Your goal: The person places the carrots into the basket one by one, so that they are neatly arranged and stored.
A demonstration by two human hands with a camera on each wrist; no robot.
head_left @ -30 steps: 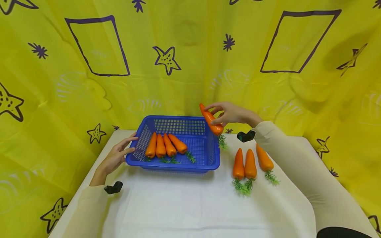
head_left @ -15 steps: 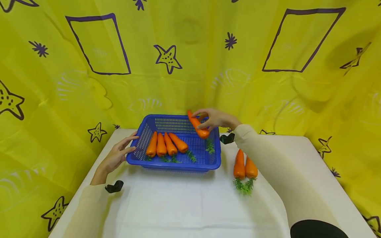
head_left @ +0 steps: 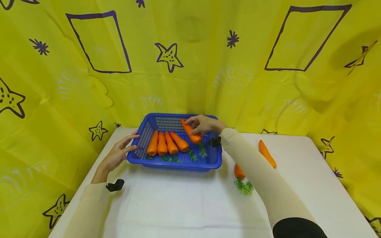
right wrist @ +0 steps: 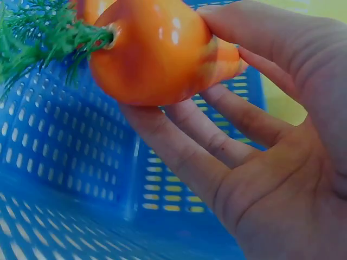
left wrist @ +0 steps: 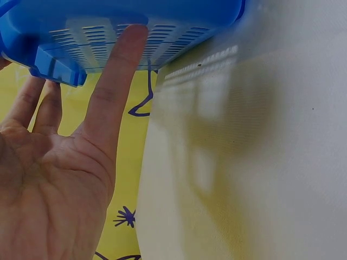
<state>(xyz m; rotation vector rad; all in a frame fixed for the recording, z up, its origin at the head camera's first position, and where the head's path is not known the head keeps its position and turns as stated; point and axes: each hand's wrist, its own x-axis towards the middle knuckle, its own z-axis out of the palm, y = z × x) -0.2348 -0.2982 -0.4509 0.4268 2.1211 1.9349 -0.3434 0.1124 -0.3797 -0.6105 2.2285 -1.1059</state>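
1. Right hand (head_left: 205,125): grip closed round a carrot (head_left: 190,132), fingers beneath and thumb above; held tilted inside the blue basket (head_left: 214,158), leafy end toward the person.
2. Left hand (head_left: 117,154): grip wide, fingers straight, fingertips touching the basket's left wall.
3. Four carrots (head_left: 167,144): lying side by side on the basket floor, left of the held one.
4. Loose carrots (head_left: 267,153): on the white tabletop (head_left: 184,205), right of the basket, partly hidden by the right sleeve.

Your carrot (head_left: 190,133): orange, glossy, green leafy top, held tilted inside the blue basket (head_left: 175,164), tip toward the back wall, just right of 4 carrots (head_left: 166,143) lying side by side.
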